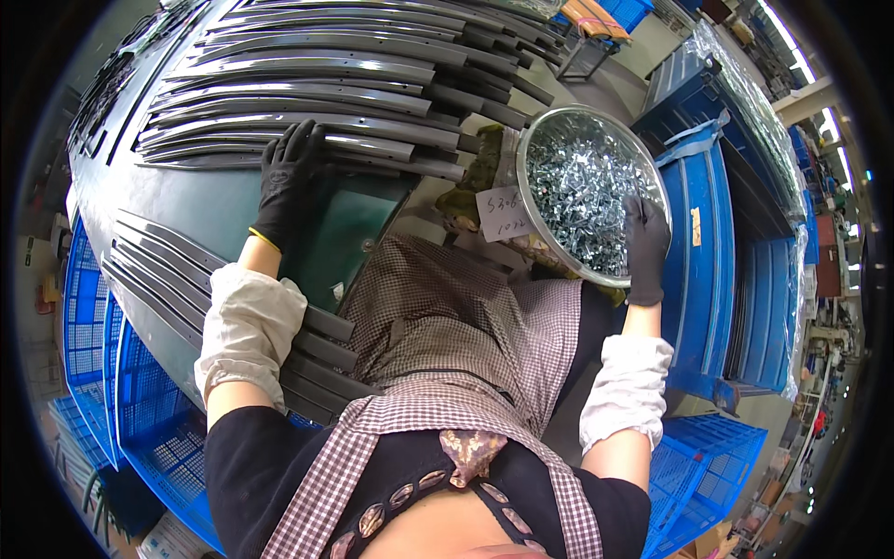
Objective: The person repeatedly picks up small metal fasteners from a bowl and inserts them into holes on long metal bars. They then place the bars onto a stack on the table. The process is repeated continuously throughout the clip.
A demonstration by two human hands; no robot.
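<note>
My left hand, in a black glove, lies at the near edge of a row of long black strips on the table. Its fingers are stretched out and slightly apart over the nearest strips. On the right, my right hand, also black-gloved, reaches over the rim of a round metal basin. A heap of small shiny metal clips fills the basin. The right fingertips are bunched together at the clips by the basin's right side; whatever they pinch is too small to make out.
More black strips lie at the table's left and near side. A bare green patch of tabletop shows beside my left hand. A paper label hangs by the basin. Blue metal bins stand at right, blue plastic crates at left.
</note>
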